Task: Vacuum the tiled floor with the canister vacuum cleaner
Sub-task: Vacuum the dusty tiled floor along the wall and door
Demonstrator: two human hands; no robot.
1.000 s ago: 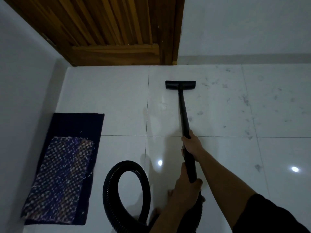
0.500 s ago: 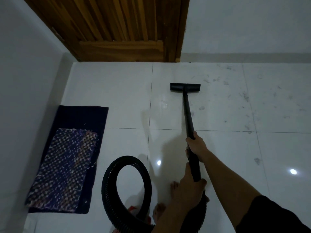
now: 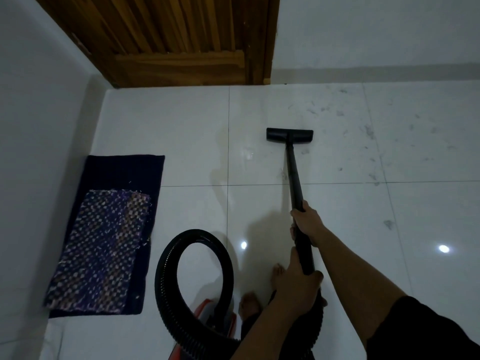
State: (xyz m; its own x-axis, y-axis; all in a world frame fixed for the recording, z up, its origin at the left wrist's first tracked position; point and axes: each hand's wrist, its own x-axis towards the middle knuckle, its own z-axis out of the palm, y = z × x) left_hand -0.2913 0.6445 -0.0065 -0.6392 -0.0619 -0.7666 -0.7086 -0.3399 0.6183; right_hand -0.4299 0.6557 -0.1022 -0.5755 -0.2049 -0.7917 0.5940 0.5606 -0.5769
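Vacuuming is under way, and reading from the left of the frame: a dark mat (image 3: 104, 235) with a patterned cloth on it lies along the left wall, well apart from the work. Just right of it, at lower centre, the ribbed black hose (image 3: 194, 281) curls in a loop, with a red and grey piece of the canister (image 3: 215, 315) showing through it at the bottom edge. Bare toes show near the hose. Right of centre, the left hand (image 3: 298, 284) is clamped around the lower end of the black wand (image 3: 294, 175) where the hose joins, and the right hand (image 3: 307, 222) is wrapped around the wand higher up, both closed tight and apart from each other. The floor head (image 3: 289, 135) sits flat on the white tiled floor (image 3: 168, 120), at mid-frame below the wooden door (image 3: 181, 48). To its right, in the upper right, grey smudges and dust flecks (image 3: 368, 131) are scattered over the tiles. I judge this a mid-stroke over the middle tile. The next pass likely calls for steering the head rightward across those flecks, keeping it flat on the tile, with the hose loop free to follow.
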